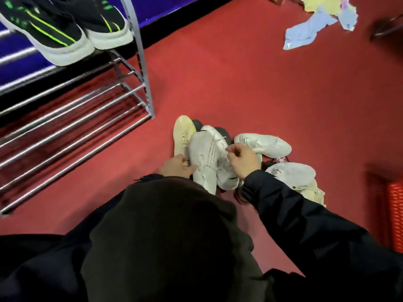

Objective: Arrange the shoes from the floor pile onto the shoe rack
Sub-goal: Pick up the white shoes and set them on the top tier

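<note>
A pile of white shoes lies on the red floor in front of me. My left hand (177, 166) grips the left side of a white sneaker (204, 160) standing toe-up. My right hand (241, 160) curls round the second white sneaker (224, 173) beside it, fingers at its laces. A cream shoe (182, 132) lies behind them, sole side showing. Two more white shoes (265, 143) (292, 172) lie to the right. The metal shoe rack (87, 110) stands at the left, with a pair of black sneakers with green stripes (65, 25) on its top shelf.
Crumpled pastel clothes (316, 22) lie on the floor at the far right. A red mesh basket (394, 212) stands at the right edge. The rack's lower bars hold nothing. A blue wall runs behind the rack. My dark hood and sleeves fill the bottom of the view.
</note>
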Tool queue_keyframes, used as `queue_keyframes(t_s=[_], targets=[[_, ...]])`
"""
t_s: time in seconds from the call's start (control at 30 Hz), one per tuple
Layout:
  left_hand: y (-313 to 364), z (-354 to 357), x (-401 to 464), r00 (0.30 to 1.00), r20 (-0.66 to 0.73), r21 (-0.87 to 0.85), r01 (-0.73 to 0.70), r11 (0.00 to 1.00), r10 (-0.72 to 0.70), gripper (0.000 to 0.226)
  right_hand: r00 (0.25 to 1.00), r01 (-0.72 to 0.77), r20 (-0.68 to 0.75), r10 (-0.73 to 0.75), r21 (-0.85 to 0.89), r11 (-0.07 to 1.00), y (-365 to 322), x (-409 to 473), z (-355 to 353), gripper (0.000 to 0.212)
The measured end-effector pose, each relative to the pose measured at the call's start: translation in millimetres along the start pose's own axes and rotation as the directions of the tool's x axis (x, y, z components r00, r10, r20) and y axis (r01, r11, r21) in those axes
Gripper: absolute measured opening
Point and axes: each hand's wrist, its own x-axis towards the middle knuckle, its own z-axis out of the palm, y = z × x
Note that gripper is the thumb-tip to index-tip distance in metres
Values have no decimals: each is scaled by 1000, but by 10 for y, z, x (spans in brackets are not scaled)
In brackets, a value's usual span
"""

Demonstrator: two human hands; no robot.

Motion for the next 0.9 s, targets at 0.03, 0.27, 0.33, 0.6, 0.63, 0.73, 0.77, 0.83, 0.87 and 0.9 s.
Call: queue_keyframes(t_s=[0.03,0.27,0.33,0.6,0.63,0.73,0.77,0.83,0.87,0.9], targets=[[-1,92,20,997,75,-1,-2,1000,2,54,1000,-24,7,24,1,1000,109,-53,11,20],[101,358,138,998,-56,34,31,999,-29,38,989,-127,90,121,62,990,518,-445,101,20],[175,335,97,983,-184,-40,-17,999,10,31,987,-146,81,137,131,980,559,-489,109,19],[336,120,23,932,-349,-227,-186,956,98,26,981,-195,67,184,251,948,566,-495,26,13],[360,107,16,935,-333,-237,-208,949,122,28,979,-206,51,199,253,945,554,-507,-5,12],[472,94,-23,952,-281,-311,-212,926,124,29,945,-179,-275,179,28,984,566,-540,-138,29],[511,107,-36,954,-276,-365,-217,905,118,28,894,-224,-418,163,-103,969,619,-541,-198,42],[574,94,-88,960,-264,-451,-207,868,92,30,856,-404,-442,269,-246,881,778,-522,-312,66],[595,90,-95,963,-260,-478,-196,856,76,29,856,-473,-364,366,-270,839,883,-488,-359,70],[587,88,-94,966,-253,-502,-185,845,61,27,853,-513,-276,443,-292,807,972,-481,-409,66]])
